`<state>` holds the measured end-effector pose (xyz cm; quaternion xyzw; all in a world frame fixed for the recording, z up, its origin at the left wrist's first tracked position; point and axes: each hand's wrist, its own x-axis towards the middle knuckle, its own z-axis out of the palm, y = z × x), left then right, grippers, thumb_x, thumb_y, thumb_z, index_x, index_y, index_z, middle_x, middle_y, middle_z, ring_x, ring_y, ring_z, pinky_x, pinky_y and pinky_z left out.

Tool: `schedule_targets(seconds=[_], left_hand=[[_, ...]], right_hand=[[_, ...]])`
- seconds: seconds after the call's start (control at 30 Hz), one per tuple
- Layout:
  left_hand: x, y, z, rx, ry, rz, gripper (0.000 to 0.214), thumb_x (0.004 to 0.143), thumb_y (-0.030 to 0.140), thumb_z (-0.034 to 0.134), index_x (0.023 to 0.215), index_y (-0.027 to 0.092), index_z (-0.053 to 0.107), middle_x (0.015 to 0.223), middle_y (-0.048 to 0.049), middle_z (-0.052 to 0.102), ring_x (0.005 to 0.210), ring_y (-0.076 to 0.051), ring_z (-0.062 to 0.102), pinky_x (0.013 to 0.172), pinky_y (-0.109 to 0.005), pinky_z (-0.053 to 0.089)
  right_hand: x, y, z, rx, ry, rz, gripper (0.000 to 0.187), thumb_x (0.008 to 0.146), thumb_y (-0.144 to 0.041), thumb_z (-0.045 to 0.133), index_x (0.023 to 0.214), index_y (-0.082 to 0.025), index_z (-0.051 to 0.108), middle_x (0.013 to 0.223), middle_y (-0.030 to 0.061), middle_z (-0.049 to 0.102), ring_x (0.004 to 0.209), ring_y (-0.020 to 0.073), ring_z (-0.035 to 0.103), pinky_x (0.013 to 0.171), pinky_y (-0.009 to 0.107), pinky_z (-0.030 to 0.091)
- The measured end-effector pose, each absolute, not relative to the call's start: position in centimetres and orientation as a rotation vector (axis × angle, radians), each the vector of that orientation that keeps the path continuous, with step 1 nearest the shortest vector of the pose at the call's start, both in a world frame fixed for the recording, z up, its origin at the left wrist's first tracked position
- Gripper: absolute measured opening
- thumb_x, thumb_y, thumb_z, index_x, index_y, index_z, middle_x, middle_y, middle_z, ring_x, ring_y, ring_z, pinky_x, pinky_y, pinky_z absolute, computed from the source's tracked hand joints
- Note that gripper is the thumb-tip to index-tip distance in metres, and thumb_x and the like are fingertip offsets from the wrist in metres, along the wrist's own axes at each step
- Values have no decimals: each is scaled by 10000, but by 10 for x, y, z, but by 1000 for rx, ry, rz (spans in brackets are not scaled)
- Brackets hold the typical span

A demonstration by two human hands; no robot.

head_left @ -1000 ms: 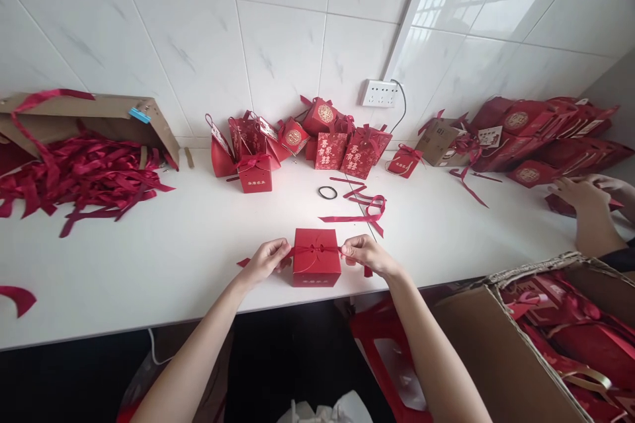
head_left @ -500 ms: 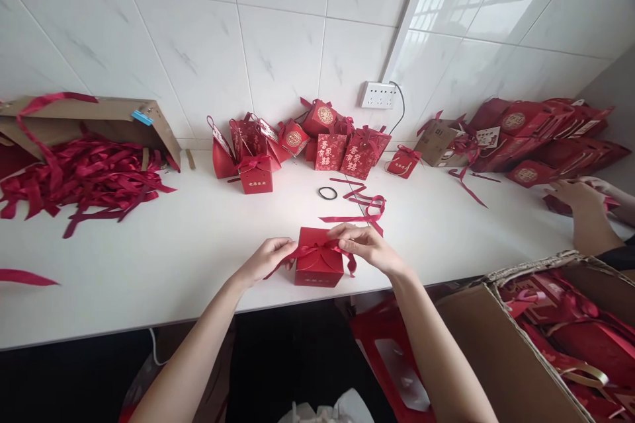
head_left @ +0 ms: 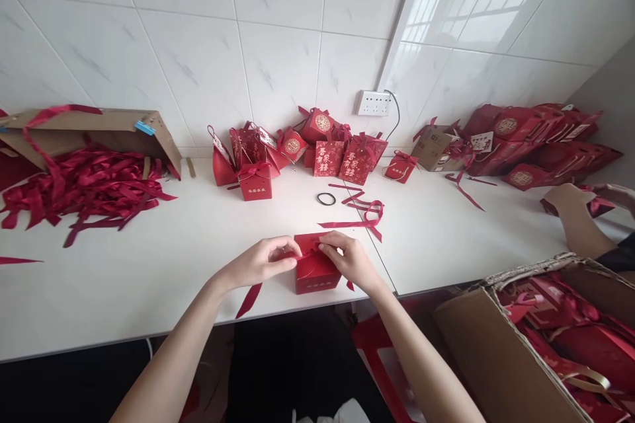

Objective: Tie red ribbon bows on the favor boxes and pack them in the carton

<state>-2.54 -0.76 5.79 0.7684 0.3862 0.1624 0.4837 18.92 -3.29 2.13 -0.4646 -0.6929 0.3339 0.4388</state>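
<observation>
A red gift box (head_left: 317, 279) with gold lettering on its front stands upright near the table's front edge. Dark red ribbon (head_left: 249, 301) runs across its top, one tail hanging to the left and a short end showing at the right. My left hand (head_left: 268, 259) is at the box's upper left, thumb and fingers closed on the ribbon. At the top right, my right hand (head_left: 344, 254) pinches the ribbon near the middle of the lid. The fingers partly hide the knot area.
Loose ribbons (head_left: 99, 188) spill from a cardboard box at left. Finished red boxes (head_left: 256, 184) stand along the wall. A black ring (head_left: 326, 199) and cut ribbon (head_left: 374, 211) lie ahead. At right are a filled carton (head_left: 471, 330) and another person's hands (head_left: 570, 205).
My right hand has moved left to the centre of the lid. My left hand has shifted its hold toward the box, and the left ribbon tail now hangs below it.
</observation>
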Motion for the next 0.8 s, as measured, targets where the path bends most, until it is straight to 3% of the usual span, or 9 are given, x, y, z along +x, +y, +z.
schedule_targets(seconds=[0.1, 0.27, 0.37, 0.5, 0.63, 0.8], left_hand=[[-22, -11, 67, 2038, 1042, 336, 162, 764, 297, 558, 901, 227, 608, 807, 20, 597, 680, -139, 536, 650, -249, 435], [-15, -16, 74, 2231, 1126, 424, 179, 816, 193, 430, 849, 243, 598, 878, 12, 613, 792, -165, 586, 709, -257, 444], [-13, -15, 77, 2351, 1131, 422, 171, 850, 236, 438, 826, 234, 607, 897, 2, 582, 748, -157, 588, 689, -262, 442], [-9, -11, 84, 2474, 1108, 400, 238, 893, 304, 430, 858, 229, 653, 1028, -14, 545, 688, -129, 588, 701, -275, 440], [2, -5, 89, 2513, 1022, 455, 254, 905, 272, 421, 877, 224, 668, 980, -10, 567, 732, -135, 592, 700, -263, 434], [18, 6, 86, 2427, 925, 499, 201, 872, 258, 471, 798, 222, 655, 886, 2, 603, 754, -144, 590, 691, -255, 444]], right_hand=[[187, -34, 21, -1155, -1770, 777, 205, 857, -201, 456, 823, -200, 658, 861, 59, 653, 794, 173, 610, 745, 306, 491], [184, -34, 19, -1207, -1724, 776, 156, 836, -211, 463, 827, -205, 619, 872, 50, 669, 787, 174, 622, 740, 317, 494], [181, -34, 15, -1225, -1607, 830, 79, 809, -243, 518, 868, -211, 560, 836, 29, 677, 777, 173, 634, 710, 308, 498], [179, -33, 14, -1270, -1535, 864, 179, 788, -241, 550, 964, -222, 568, 807, 6, 700, 783, 173, 645, 740, 316, 498], [176, -33, 19, -1294, -1563, 885, 168, 795, -211, 510, 874, -233, 656, 878, 7, 714, 788, 168, 645, 741, 304, 497], [177, -33, 19, -1317, -1606, 828, 137, 780, -219, 500, 755, -217, 635, 736, -4, 669, 666, 162, 596, 634, 288, 461]])
